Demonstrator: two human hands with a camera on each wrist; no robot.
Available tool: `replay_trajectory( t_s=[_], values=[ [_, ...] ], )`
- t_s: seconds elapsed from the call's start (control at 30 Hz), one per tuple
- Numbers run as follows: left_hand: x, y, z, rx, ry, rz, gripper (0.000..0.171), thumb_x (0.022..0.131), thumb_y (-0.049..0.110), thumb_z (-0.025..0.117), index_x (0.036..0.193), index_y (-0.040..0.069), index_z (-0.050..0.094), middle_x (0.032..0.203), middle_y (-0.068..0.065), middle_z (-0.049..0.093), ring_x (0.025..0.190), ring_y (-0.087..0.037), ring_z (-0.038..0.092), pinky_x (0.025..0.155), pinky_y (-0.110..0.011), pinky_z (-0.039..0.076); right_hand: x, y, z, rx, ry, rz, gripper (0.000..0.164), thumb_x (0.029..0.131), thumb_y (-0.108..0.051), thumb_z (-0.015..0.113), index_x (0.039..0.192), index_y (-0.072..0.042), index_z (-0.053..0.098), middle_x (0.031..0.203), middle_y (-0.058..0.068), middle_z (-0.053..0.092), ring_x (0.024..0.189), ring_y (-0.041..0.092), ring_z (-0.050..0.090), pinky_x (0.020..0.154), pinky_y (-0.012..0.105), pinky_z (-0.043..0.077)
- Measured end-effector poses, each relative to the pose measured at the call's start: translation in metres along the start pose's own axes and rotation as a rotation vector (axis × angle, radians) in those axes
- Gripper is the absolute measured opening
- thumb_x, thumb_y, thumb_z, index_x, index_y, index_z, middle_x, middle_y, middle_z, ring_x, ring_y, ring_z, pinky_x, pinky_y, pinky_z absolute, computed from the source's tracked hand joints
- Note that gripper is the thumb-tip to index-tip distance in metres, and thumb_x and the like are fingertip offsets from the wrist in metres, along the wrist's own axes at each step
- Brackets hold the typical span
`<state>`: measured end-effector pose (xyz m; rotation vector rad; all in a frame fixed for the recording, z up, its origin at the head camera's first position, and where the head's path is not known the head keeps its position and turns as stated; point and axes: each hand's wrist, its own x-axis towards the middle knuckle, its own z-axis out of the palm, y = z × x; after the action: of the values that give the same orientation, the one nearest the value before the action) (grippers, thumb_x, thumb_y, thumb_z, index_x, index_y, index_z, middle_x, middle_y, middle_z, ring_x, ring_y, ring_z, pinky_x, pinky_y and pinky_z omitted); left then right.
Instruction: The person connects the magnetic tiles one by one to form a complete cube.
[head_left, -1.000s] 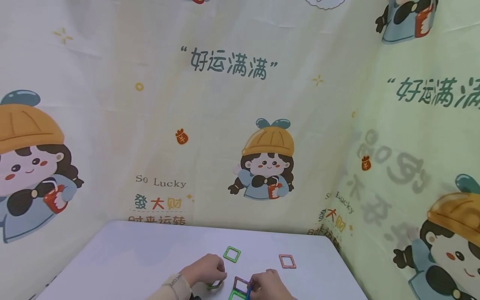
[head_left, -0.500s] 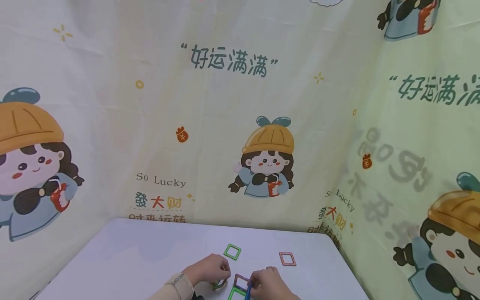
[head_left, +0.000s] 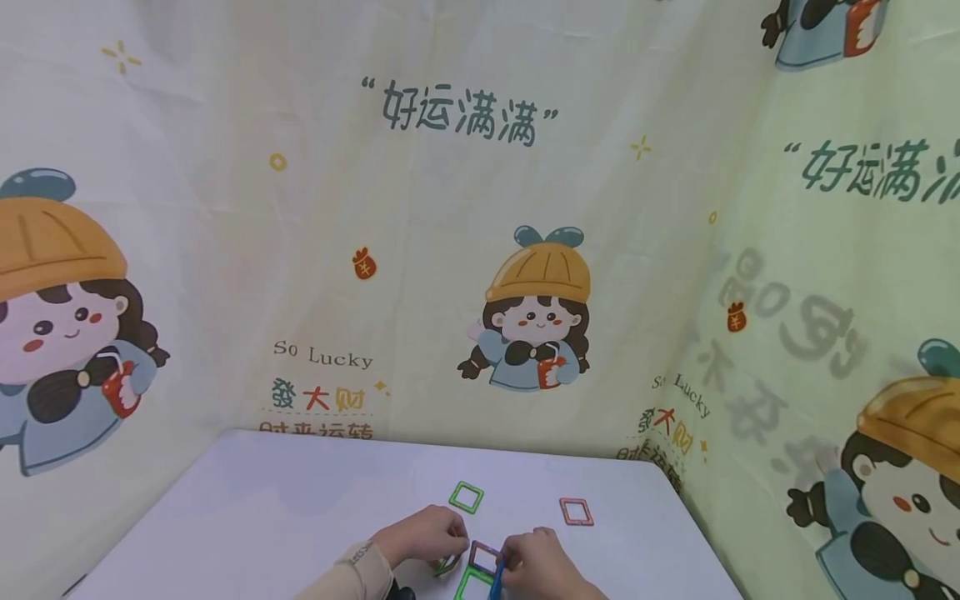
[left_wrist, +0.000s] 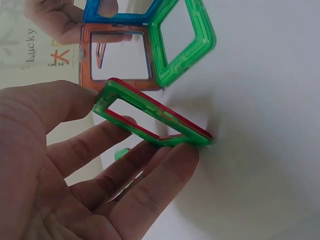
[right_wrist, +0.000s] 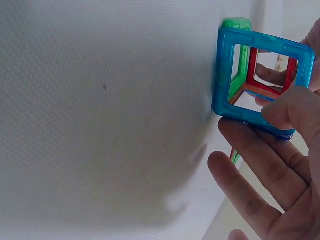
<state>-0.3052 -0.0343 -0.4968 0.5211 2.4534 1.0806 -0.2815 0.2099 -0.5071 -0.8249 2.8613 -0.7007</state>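
My left hand [head_left: 427, 533] pinches a green square magnetic tile [left_wrist: 145, 107] and a red one [left_wrist: 192, 128] stacked flat together, tilted over the white table. Close beside them stand an upright-looking orange-brown tile [left_wrist: 86, 57] and a green tile [left_wrist: 182, 67], joined at an edge. My right hand [head_left: 543, 562] grips a blue square tile [right_wrist: 222, 70] between thumb and fingers, its edge against the orange-brown tile. A darker blue edge [right_wrist: 280, 133] shows along the blue tile's lower side. In the head view my fingers hide part of the held tiles.
On the white table [head_left: 300, 500], a green square tile [head_left: 455, 493] lies beyond my left hand and an orange-red one [head_left: 576, 523] farther right. A patterned cloth [head_left: 420, 333] hangs behind the table and along its right side.
My left hand has moved a little right with its pinched tiles, closer to the joined tiles. My right hand stays at the blue tile. The head view has tipped slightly downward.
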Motion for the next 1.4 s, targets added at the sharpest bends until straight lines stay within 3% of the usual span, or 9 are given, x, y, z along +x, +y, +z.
replay_trajectory(
  t_s=[0.43,0.57,0.67,0.8,0.9,1.13,1.17,1.27,1.4],
  values=[
    [-0.002,0.008,0.006,-0.028,-0.005,0.021,0.016,0.099,0.019,0.063,0.098,0.010,0.076,0.080,0.001,0.069,0.074,-0.014,0.066,0.067,-0.031,0.059,-0.002,0.001,-0.004,-0.010,0.011,-0.077,0.007,0.082,-0.025,0.080,0.083,-0.019,0.077,0.069,-0.018,0.071,0.068,-0.008,0.053,0.075,0.032,0.040],
    [0.033,-0.037,0.019,-0.098,-0.034,0.061,0.016,0.099,0.026,0.065,0.100,0.015,0.075,0.086,0.000,0.072,0.078,-0.017,0.070,0.069,-0.032,0.061,-0.002,0.000,-0.005,0.021,-0.008,-0.051,0.006,0.082,-0.024,0.080,0.084,-0.019,0.077,0.069,-0.018,0.070,0.068,-0.008,0.054,0.077,0.033,0.040],
    [0.048,-0.053,0.025,-0.095,-0.057,0.069,0.015,0.097,0.028,0.066,0.100,0.017,0.076,0.088,0.003,0.073,0.079,-0.014,0.071,0.068,-0.029,0.060,-0.001,-0.001,-0.005,0.038,-0.024,-0.033,0.006,0.082,-0.024,0.079,0.084,-0.019,0.077,0.069,-0.018,0.070,0.067,-0.007,0.053,0.077,0.033,0.040],
    [0.016,-0.009,0.018,-0.109,-0.023,0.033,0.014,0.093,0.016,0.067,0.096,0.009,0.078,0.081,0.002,0.073,0.073,-0.012,0.069,0.068,-0.030,0.061,-0.001,-0.001,-0.005,0.059,-0.033,-0.025,0.006,0.083,-0.024,0.079,0.084,-0.019,0.077,0.069,-0.018,0.070,0.067,-0.007,0.054,0.076,0.032,0.039],
    [0.002,0.009,0.015,-0.128,0.011,0.031,0.016,0.092,0.012,0.067,0.096,0.002,0.080,0.076,-0.001,0.073,0.069,-0.013,0.067,0.065,-0.031,0.060,-0.001,0.000,-0.004,0.056,-0.019,-0.037,0.006,0.083,-0.024,0.080,0.084,-0.019,0.077,0.070,-0.018,0.071,0.068,-0.008,0.056,0.076,0.031,0.039],
    [0.008,0.002,0.017,-0.059,0.032,0.046,0.018,0.095,0.018,0.068,0.100,0.005,0.080,0.076,0.002,0.071,0.068,-0.010,0.063,0.062,-0.026,0.056,-0.002,0.004,0.001,0.053,0.028,-0.065,0.007,0.083,-0.025,0.081,0.083,-0.020,0.076,0.070,-0.018,0.071,0.067,-0.008,0.055,0.069,0.026,0.037],
    [0.001,0.012,0.015,-0.083,0.035,0.026,0.016,0.094,0.015,0.068,0.098,0.005,0.079,0.074,0.002,0.069,0.066,-0.011,0.063,0.061,-0.026,0.056,-0.003,0.004,0.001,0.058,0.033,-0.073,0.007,0.083,-0.025,0.081,0.083,-0.020,0.076,0.070,-0.018,0.071,0.067,-0.008,0.055,0.068,0.025,0.037],
    [-0.002,0.014,0.015,-0.072,0.056,0.030,0.013,0.095,0.016,0.069,0.097,0.008,0.078,0.072,0.001,0.068,0.063,-0.011,0.061,0.057,-0.025,0.052,-0.004,0.007,0.000,0.059,0.043,-0.113,0.005,0.083,-0.024,0.080,0.084,-0.020,0.076,0.072,-0.018,0.072,0.069,-0.009,0.056,0.066,0.022,0.040],
    [-0.002,0.014,0.017,-0.064,0.066,0.032,0.012,0.097,0.018,0.069,0.098,0.010,0.078,0.070,0.001,0.067,0.060,-0.010,0.059,0.055,-0.024,0.050,-0.005,0.018,-0.005,0.038,0.002,-0.165,0.014,0.085,-0.022,0.075,0.099,-0.022,0.077,0.092,-0.013,0.076,0.084,0.000,0.065,0.078,0.029,0.049]
  ],
)
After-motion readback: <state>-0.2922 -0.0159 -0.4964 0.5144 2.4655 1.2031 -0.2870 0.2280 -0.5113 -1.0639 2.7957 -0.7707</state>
